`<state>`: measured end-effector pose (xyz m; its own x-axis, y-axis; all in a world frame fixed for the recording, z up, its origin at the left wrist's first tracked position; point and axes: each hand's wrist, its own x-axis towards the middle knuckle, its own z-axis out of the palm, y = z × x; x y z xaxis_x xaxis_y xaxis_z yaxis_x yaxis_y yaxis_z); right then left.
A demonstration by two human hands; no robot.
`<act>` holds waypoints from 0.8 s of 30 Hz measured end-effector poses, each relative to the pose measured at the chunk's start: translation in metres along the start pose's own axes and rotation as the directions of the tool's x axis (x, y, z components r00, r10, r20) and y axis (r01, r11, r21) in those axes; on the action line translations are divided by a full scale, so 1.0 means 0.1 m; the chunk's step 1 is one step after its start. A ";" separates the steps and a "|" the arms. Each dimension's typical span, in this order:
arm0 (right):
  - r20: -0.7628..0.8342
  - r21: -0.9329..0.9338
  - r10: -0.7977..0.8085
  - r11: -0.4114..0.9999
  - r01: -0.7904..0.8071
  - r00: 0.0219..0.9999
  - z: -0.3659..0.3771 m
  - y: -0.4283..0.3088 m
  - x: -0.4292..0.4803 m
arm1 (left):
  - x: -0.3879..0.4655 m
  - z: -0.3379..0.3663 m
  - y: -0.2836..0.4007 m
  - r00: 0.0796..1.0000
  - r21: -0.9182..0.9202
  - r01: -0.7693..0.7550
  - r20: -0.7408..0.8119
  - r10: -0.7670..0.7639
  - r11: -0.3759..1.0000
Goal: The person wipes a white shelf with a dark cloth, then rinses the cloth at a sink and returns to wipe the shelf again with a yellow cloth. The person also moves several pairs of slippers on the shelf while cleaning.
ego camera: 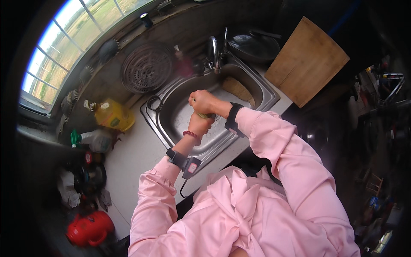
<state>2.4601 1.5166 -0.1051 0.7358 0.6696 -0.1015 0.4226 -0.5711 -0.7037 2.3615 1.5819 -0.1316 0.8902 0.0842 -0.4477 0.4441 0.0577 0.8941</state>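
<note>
Over the stainless-steel sink [179, 122], both my hands are closed in fists, one against the other. My right hand [204, 100] is the upper one, nearer the faucet [214, 53]. Just below it, my left hand [199, 124] wears a red bead bracelet [190, 133]. Between them shows a bit of a small greenish thing [203, 115], gripped by both; the fingers hide most of it, and I cannot tell what it is. A tan, rough-textured piece like a loofah [238, 90] lies in the basin at the far right.
A wooden cutting board [306, 62] stands right of the sink, near a dark pan [253, 46]. A perforated metal steamer plate [147, 68] leans behind. Leftward on the counter [128, 167] are a yellow oil jug [114, 115], a spray bottle [96, 140] and a red kettle [90, 228].
</note>
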 end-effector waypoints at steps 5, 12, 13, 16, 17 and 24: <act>-0.074 -0.081 0.150 0.984 -0.156 0.986 0.16 0.18 0.00 | 0.26 0.10 -0.33 0.891 0.443 -0.303 -0.182 0.416 0.844; -0.198 0.106 0.392 0.920 -0.378 0.898 0.20 0.57 0.09 | 0.39 0.16 -0.48 0.857 0.701 -0.351 -0.028 0.515 0.621; -0.193 0.122 0.414 0.910 -0.397 0.889 0.18 0.64 0.05 | 0.38 0.18 -0.49 0.858 0.717 -0.362 0.006 0.514 0.596; -0.168 0.089 0.440 0.898 -0.431 0.882 0.08 0.86 -0.14 | 0.36 0.34 -0.49 0.855 0.774 -0.390 0.103 0.508 0.499; -0.209 0.198 0.448 0.890 -0.411 0.869 0.03 0.93 -0.24 | 0.35 0.42 -0.48 0.839 0.784 -0.417 0.137 0.527 0.459; -0.231 0.918 0.496 0.396 0.019 0.837 -0.50 1.47 -1.68 | 0.18 1.37 -0.22 0.862 0.684 -0.506 0.390 0.323 0.526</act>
<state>2.4250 1.2961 -0.1563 0.9479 0.1672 -0.2712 -0.3042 0.2221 -0.9263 2.3813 1.4461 -0.1568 0.9505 -0.2970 -0.0919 -0.1481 -0.6924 0.7061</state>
